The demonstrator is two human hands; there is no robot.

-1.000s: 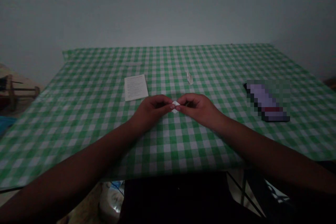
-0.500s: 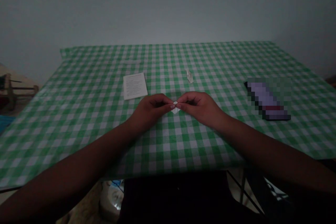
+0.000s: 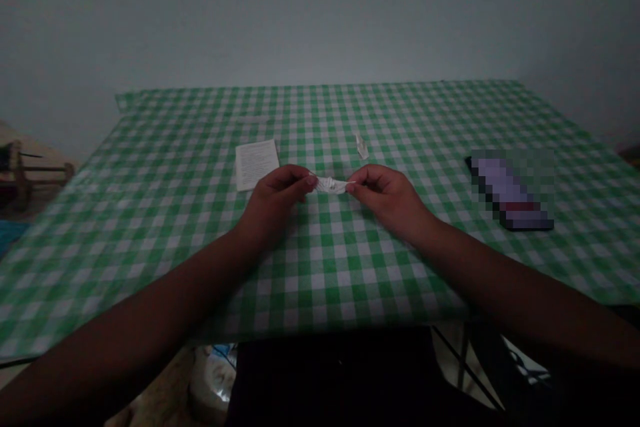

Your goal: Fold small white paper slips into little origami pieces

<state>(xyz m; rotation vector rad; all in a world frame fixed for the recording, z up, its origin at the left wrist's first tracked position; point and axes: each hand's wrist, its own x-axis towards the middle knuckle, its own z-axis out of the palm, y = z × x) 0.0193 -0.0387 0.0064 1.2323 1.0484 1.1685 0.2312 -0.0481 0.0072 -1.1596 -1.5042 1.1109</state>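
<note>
A small creased strip of white paper (image 3: 332,185) is stretched between my two hands, just above the checked tablecloth. My left hand (image 3: 284,193) pinches its left end between thumb and fingers. At the other end, the thumb and fingers of my right hand (image 3: 384,192) are closed on it. Print or fine lines seem to mark the paper, too small to read. Beyond my left hand lies a flat stack of printed paper sheets (image 3: 257,161), its lower right corner covered by that hand. A small crumpled piece of paper (image 3: 361,146) rests beyond my right hand.
A green and white checked tablecloth (image 3: 340,280) covers the table, which reaches back to a plain wall (image 3: 320,13). A phone (image 3: 513,197), blurred by pixels, lies on the right. At the far left stands a wooden piece of furniture (image 3: 30,163).
My hands have moved apart and slightly away from me. The paper, mostly hidden by touching fingertips before, now shows as a strip stretched between them.
</note>
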